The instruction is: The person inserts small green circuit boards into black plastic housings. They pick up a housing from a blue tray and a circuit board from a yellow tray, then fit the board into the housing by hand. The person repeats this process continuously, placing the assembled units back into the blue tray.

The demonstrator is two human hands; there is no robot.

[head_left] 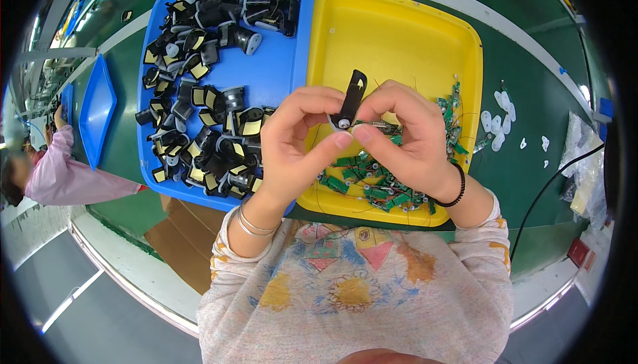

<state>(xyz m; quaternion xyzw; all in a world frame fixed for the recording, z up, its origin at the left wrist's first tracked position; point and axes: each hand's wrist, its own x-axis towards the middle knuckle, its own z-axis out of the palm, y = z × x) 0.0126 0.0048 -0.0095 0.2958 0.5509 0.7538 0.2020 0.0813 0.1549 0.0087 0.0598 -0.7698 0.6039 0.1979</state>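
Over the yellow tray, both my hands meet in front of me. My left hand pinches a black plastic housing that stands upright with a small light round part at its lower end. Between the thumb and fingers of my right hand is a small green circuit board, its near end right beside the housing. Whether the board touches the housing is hidden by my fingertips. Several more green circuit boards with thin wires lie in the tray below my hands.
On the left, a blue tray holds many black housings with pale yellow pads. White oval pieces, a plastic bag and a black cable lie at right. Another blue tray and a person in pink are far left.
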